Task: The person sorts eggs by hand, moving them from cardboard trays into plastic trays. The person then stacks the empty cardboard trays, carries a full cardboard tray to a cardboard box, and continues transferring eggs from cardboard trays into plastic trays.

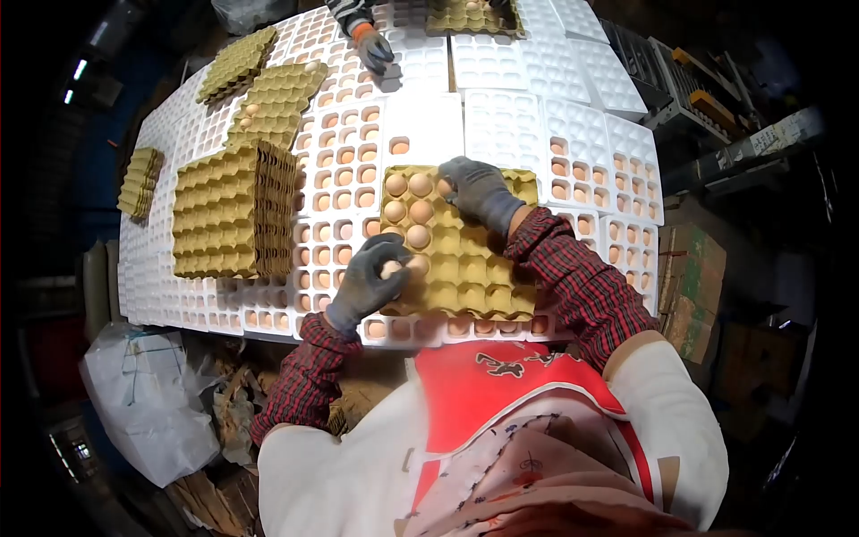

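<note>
A yellow pulp egg tray (470, 268) lies on white foam trays in front of me, with several brown eggs (420, 211) in its left columns. My left hand (365, 279), in a grey glove, is closed round eggs at the tray's lower left edge. At the tray's top, my gloved right hand (483, 192) has its fingers round an egg (445, 187) beside the top row. The tray's right part holds no eggs. White foam trays (338, 161) with eggs in their square pockets surround it.
A tall stack of pulp trays (219, 215) stands at left, with smaller stacks (277, 103) behind. Across the table is another person's gloved hand (374, 49). Cardboard boxes (691, 286) stand at right, and a white plastic-wrapped bundle (148, 394) at lower left.
</note>
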A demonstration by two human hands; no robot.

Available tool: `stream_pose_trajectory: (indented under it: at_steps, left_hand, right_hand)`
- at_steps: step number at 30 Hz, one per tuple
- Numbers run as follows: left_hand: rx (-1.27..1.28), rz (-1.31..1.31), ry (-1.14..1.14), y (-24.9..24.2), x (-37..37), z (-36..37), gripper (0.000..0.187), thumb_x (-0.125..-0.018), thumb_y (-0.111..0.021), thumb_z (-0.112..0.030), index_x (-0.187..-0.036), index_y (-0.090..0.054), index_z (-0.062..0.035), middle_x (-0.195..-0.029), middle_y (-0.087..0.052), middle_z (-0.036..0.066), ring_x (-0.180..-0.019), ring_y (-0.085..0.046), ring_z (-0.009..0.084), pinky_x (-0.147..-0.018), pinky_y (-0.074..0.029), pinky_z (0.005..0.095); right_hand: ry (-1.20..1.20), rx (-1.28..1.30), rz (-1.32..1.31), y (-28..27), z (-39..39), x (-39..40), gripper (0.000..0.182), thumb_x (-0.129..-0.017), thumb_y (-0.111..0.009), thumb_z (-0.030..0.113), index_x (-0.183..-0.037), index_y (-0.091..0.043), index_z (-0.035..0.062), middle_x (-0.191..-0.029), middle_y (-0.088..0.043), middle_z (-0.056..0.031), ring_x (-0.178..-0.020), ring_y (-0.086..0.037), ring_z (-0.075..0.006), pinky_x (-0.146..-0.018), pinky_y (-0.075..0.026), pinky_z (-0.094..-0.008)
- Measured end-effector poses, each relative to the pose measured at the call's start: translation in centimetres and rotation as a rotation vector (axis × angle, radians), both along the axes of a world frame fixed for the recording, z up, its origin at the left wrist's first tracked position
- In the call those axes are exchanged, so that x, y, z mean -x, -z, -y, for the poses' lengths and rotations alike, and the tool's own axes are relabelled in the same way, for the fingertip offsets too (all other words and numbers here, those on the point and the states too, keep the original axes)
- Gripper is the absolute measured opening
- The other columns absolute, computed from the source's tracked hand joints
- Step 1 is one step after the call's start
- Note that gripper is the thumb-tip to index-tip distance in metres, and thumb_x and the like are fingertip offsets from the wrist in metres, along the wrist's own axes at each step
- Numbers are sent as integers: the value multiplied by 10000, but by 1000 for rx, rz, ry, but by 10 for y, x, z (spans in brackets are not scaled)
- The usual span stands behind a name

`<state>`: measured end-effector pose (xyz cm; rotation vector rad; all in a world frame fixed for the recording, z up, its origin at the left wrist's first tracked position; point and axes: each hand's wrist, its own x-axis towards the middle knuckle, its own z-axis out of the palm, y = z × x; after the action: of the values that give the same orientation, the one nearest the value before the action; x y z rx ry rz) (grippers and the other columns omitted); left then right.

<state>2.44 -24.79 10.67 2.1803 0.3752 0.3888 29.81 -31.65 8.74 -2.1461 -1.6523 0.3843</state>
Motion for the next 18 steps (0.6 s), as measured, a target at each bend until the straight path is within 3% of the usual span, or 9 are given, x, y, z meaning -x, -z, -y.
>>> stream_pose_trajectory:
  at_steps: [2,4,6,7,8,10,12,15,18]
  left_hand:
    - [-335,-321,84,-12,-17,15,333,-837,-730,-149,-1149,-643,-74,-1171,-652,118,-1080,-646,326,-854,-555,401]
    - [-707,-421,93,14,-26,31,164,-847,-674,-153,-998,-622,-111,-970,-624,83,-885,-649,308,-715,-546,442]
    - [-763,-400,58,24,-28,36,183,-825,-679,-144,-994,-615,-117,-930,-607,85,-854,-644,299,-717,-546,440]
    - [-656,-393,117,28,-26,27,215,-797,-701,-143,-996,-623,-112,-962,-635,85,-858,-656,306,-711,-541,442]
    - [-514,-288,100,12,-21,20,301,-830,-707,-133,-1122,-655,-90,-1043,-676,103,-904,-686,271,-759,-553,399]
    - [81,-195,15,-6,-7,2,439,-881,-694,-137,-1305,-623,-49,-1170,-696,96,-987,-697,221,-837,-556,351]
    - [854,-76,-133,-2,9,-20,627,-837,-723,-98,-1430,-534,-23,-1222,-666,43,-1044,-641,149,-862,-543,306]
    - [975,-42,-72,-14,1,-33,561,-847,-667,-86,-1393,-564,-4,-1242,-641,33,-1082,-620,154,-903,-530,311]
    - [15,-187,125,-5,-27,-33,535,-794,-769,-161,-1309,-649,-77,-1358,-594,137,-1233,-591,295,-973,-509,380]
  right_hand:
    - [21,159,37,-3,-12,7,235,-859,-686,181,-1065,-679,68,-1050,-695,-143,-1018,-673,-360,-893,-536,-430]
    - [21,-61,-123,0,-3,-1,243,-873,-683,165,-1076,-676,32,-1041,-709,-109,-929,-698,-298,-818,-550,-417]
    - [63,-381,-737,17,12,-10,350,-888,-714,155,-1202,-656,11,-1020,-699,-53,-889,-692,-200,-713,-550,-341]
    - [213,-247,-1415,1,26,-12,384,-873,-751,147,-1228,-665,31,-907,-674,1,-784,-630,-118,-662,-507,-269]
    - [325,-294,-1669,-25,33,-2,390,-862,-747,111,-1236,-664,39,-885,-676,-13,-725,-613,-97,-622,-483,-230]
    - [306,-277,-1708,-29,31,-3,375,-880,-735,118,-1241,-666,42,-967,-671,-22,-764,-618,-85,-620,-484,-224]
    - [41,-191,-960,-12,10,-15,373,-842,-727,112,-1206,-677,52,-1174,-647,-113,-978,-667,-221,-744,-555,-314]
    - [-341,-54,145,-22,-29,2,386,-794,-706,93,-1180,-709,98,-1349,-584,-181,-1158,-628,-333,-895,-556,-411]
    - [-473,-39,300,-23,-42,8,338,-798,-686,125,-1129,-745,164,-1476,-493,-171,-1228,-590,-364,-952,-540,-446]
